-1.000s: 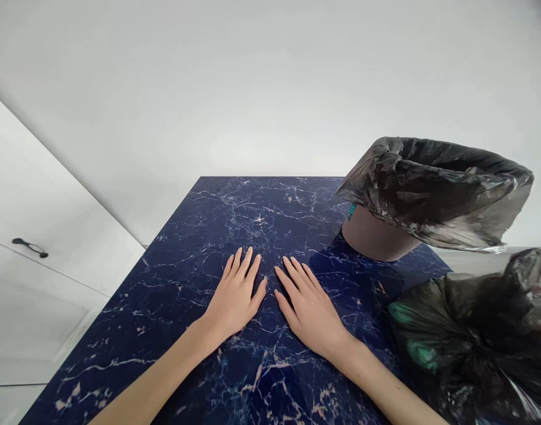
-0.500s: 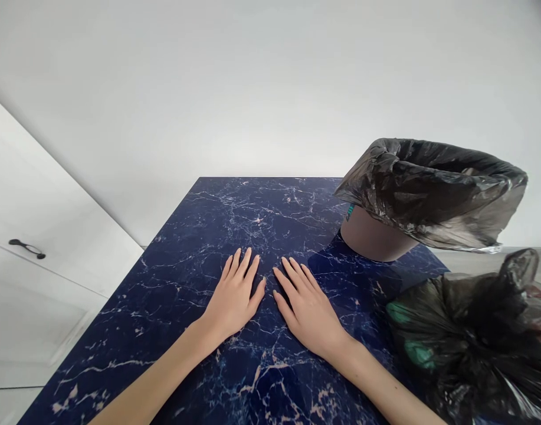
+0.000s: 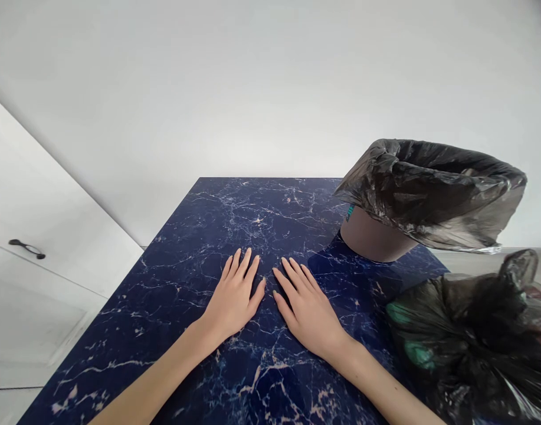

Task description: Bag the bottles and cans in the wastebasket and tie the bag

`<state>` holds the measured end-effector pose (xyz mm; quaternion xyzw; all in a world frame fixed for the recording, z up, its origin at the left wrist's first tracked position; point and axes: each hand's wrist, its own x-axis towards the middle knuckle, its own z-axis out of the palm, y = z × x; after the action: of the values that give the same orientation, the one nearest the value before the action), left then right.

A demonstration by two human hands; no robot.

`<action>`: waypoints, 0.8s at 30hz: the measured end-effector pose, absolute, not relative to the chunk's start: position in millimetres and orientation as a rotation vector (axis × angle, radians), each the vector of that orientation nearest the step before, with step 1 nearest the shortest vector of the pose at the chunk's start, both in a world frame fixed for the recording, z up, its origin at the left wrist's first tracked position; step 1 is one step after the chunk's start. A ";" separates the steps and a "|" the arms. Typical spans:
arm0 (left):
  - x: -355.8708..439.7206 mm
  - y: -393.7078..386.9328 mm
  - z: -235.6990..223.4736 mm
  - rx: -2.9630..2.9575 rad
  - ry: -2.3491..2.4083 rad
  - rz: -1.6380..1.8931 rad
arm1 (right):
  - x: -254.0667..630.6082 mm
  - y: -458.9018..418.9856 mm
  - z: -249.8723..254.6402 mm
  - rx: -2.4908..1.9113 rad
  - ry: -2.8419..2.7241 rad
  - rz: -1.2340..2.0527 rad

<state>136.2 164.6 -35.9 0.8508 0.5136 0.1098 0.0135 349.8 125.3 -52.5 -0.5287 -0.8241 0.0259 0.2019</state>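
My left hand [image 3: 235, 298] lies flat, palm down, on a dark blue marbled tabletop [image 3: 199, 248], fingers stretched forward and holding nothing. My right hand [image 3: 308, 310] rests flat beside it, a small gap between the two, also empty. To the right of my right hand stands a round bin [image 3: 371, 236] lined with a black plastic bag [image 3: 429, 189] folded over its rim. A full, tied black rubbish bag [image 3: 474, 342] lies on the table near my right forearm.
A plain white wall rises behind the table. A white cabinet [image 3: 40, 236] with a dark handle [image 3: 26, 248] stands at the left, beyond the table's left edge. Light floor shows at the lower left.
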 end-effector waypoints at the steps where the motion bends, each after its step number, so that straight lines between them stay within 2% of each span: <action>1: 135.9 164.6 -36.1 2.647 1.601 0.336 | 349.7 125.2 -52.3 -1.477 -2.301 0.075; 24: 134.6 164.3 -38.3 2.662 1.580 0.405 | 349.7 124.9 -52.3 -1.477 -2.294 0.070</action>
<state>134.6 164.3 -38.3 0.8526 0.5061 0.1296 0.0101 349.7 124.9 -52.3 -0.5296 -0.8227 0.0252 0.2050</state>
